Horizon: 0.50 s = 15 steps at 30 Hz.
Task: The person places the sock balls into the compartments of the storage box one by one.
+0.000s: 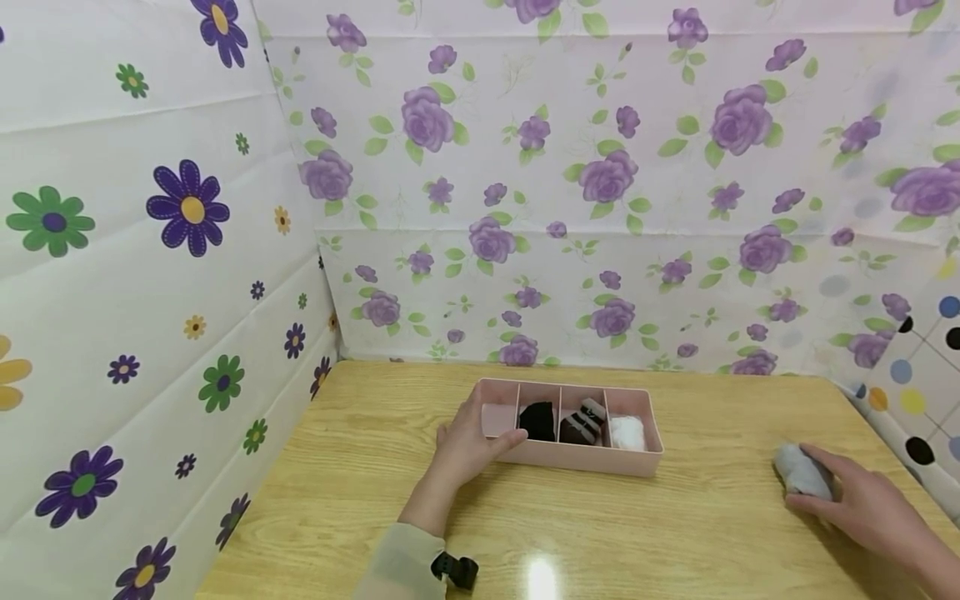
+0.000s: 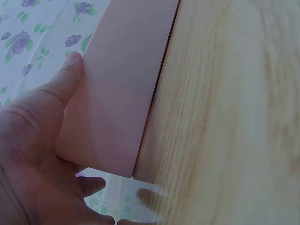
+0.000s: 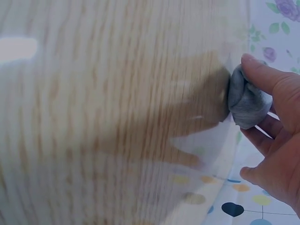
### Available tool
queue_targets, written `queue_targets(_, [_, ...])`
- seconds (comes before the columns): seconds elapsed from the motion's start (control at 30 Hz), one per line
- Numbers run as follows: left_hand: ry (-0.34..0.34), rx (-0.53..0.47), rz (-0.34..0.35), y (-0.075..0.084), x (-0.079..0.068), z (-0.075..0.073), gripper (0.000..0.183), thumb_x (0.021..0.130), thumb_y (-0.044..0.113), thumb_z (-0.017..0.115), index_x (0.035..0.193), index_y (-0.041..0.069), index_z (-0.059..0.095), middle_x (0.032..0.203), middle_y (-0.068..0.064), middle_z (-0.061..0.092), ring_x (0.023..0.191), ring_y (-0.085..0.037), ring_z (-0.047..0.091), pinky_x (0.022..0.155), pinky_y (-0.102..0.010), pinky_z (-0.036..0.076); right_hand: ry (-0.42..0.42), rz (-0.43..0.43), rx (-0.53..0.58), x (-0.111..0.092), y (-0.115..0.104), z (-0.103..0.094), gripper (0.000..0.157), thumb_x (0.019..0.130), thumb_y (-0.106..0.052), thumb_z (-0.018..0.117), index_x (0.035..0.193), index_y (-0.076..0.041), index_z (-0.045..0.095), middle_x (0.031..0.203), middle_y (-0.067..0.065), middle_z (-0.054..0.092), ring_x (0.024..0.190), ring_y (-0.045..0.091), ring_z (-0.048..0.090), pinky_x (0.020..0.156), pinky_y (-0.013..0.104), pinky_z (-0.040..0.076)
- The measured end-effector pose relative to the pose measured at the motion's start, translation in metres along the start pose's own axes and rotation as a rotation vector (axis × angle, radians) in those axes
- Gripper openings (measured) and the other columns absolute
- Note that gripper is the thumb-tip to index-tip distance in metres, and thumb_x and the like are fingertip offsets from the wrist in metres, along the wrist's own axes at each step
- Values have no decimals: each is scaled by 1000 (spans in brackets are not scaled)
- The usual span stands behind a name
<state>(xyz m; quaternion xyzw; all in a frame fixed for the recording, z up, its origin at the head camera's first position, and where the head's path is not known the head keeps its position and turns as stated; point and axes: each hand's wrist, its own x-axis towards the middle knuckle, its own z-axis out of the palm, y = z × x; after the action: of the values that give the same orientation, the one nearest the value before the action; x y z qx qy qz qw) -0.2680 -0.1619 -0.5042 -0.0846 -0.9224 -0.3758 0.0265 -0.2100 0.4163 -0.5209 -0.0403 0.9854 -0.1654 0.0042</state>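
A pink divided storage box (image 1: pixel 585 457) stands on the wooden table. My left hand (image 1: pixel 467 442) holds its left end, the thumb along the front rim and the fingers at the left side. In the left wrist view the thumb lies against the box's plain pink wall (image 2: pixel 117 93), with some fingers past its end. The box holds a black folded sock (image 1: pixel 537 421), a striped grey-and-dark sock (image 1: pixel 585 422) and a white bundle (image 1: pixel 627 432); its leftmost compartment is bare. Far to the right, my right hand (image 1: pixel 862 500) grips a rolled grey sock (image 3: pixel 251 101) between thumb and fingers, close over the table.
The wooden table (image 1: pixel 360 433) reaches back to a flower-print sheet (image 1: pixel 555 167). Another flowered sheet (image 1: pixel 150 292) rises along the left, and a dotted one (image 1: pixel 915 375) borders the right edge. A black band (image 1: pixel 455 570) circles my left wrist.
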Motion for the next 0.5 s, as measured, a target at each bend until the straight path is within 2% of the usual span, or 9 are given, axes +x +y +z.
queue_targets(0.13, [9,3,3,0,0,0,123,93,71,79,179,13,14,175,-17,39,159,-41,40,121,-86,12,14,-3,4,0,-2,-1,110,91,-59,87,154,19,44,141,53,51,113,70,61,81,68,56])
queue_targets(0.33, [12,9,-5,2,0,0,123,92,71,80,179,13,15,174,-17,40,159,-40,41,121,-86,12,40,-10,15,1,-11,-5,108,92,-60,86,154,19,46,143,52,51,119,72,56,86,74,53])
queue_targets(0.5, [7,-2,-6,1,0,0,123,92,68,82,179,12,14,174,-17,40,159,-40,40,121,-86,11,67,-52,58,4,-21,-9,104,95,-54,86,157,18,43,145,51,50,124,73,53,90,78,51])
